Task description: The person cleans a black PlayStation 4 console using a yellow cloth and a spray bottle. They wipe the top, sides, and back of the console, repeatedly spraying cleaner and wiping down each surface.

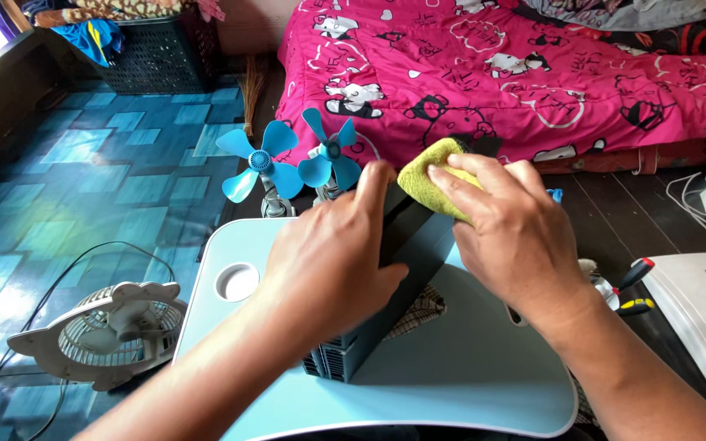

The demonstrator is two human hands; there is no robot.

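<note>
While left hand (328, 261) steadies one box (386, 286) (dark) — right hand (516, 237) presses one cloth (428, 181).

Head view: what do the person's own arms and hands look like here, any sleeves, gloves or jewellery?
Both forearms are bare up to the frame edge, with no sleeve in view. The left hand and right hand wear no gloves. No ring, watch or bracelet shows on the fingers or wrists. Fingernails are short and unpainted.

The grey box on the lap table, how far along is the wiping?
In hand: the left hand steadies the grey box on the lap table while the right hand presses a yellow cloth to its top end. What is already clean or left cannot be told; two blue fan blades stand apart behind.
</note>
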